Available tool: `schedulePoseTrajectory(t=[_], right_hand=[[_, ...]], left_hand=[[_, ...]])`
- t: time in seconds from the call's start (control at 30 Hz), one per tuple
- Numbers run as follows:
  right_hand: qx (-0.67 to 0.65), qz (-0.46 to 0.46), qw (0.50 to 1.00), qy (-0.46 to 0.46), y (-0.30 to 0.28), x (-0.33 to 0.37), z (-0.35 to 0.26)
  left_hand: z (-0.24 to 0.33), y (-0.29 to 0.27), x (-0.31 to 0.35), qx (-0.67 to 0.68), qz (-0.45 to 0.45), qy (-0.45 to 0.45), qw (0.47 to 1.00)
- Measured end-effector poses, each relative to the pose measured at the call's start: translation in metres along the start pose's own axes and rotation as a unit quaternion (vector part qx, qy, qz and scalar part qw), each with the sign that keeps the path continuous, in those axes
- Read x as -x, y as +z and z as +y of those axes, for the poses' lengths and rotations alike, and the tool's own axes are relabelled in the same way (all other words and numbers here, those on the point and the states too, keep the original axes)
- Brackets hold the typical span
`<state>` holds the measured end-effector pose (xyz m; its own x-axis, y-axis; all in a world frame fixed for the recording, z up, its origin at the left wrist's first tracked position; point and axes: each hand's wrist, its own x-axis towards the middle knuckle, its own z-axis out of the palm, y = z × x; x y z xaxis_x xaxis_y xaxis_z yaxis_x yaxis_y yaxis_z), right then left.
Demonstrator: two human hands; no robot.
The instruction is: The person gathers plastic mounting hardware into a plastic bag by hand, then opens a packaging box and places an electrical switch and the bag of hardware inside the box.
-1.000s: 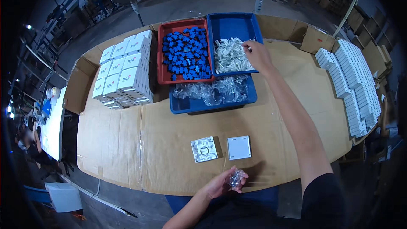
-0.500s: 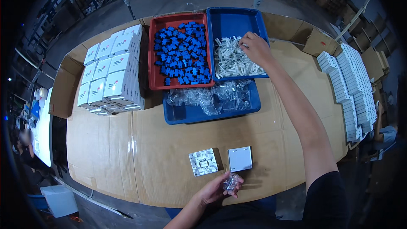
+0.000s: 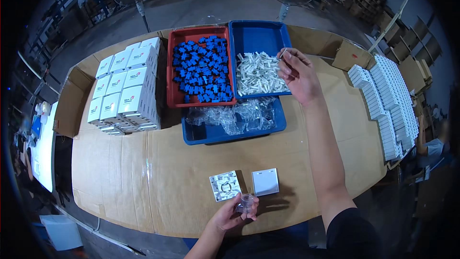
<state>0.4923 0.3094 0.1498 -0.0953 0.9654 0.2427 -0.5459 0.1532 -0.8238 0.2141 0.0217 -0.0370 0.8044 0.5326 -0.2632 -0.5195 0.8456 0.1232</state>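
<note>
At the right edge of the blue tray of small white parts, the right hand is pinching fingertips together, contents unclear, left hand is clasping a clear plastic bag below the white square plate, likely mid-picking, next calling for a steady bag.

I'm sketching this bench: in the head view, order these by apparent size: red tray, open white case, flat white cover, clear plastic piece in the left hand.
1. Red tray
2. Open white case and flat white cover: too alike to rank
3. Clear plastic piece in the left hand
</note>
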Motion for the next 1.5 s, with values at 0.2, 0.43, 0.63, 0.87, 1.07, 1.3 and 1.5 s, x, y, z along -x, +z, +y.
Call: schedulePoseTrajectory(t=[0.2, 0.43, 0.63, 0.87, 1.07, 1.3, 1.5], right_hand=[[0.147, 0.069, 0.985, 0.053, 0.023, 0.092, 0.018], [0.258, 0.063, 0.949, 0.168, 0.044, 0.228, 0.085], [0.340, -0.029, 0.928, 0.150, 0.063, 0.269, 0.077], [0.364, -0.228, 0.892, 0.141, 0.075, 0.268, 0.050], [0.332, -0.307, 0.864, 0.223, 0.083, 0.264, 0.049], [0.324, -0.305, 0.847, 0.292, 0.094, 0.267, 0.050], [0.287, -0.319, 0.842, 0.326, 0.090, 0.275, 0.059]], left_hand=[[0.021, 0.024, 0.006, -0.127, 0.122, 0.080, 0.981], [0.032, 0.038, -0.001, -0.157, 0.088, 0.121, 0.976], [0.009, 0.038, 0.023, -0.211, 0.091, 0.142, 0.963], [-0.015, 0.058, 0.039, -0.264, 0.087, 0.126, 0.952], [-0.022, 0.039, 0.045, -0.215, 0.065, 0.148, 0.963], [-0.023, 0.034, 0.042, -0.221, 0.063, 0.142, 0.963], [-0.029, 0.036, 0.039, -0.224, 0.046, 0.146, 0.962]])
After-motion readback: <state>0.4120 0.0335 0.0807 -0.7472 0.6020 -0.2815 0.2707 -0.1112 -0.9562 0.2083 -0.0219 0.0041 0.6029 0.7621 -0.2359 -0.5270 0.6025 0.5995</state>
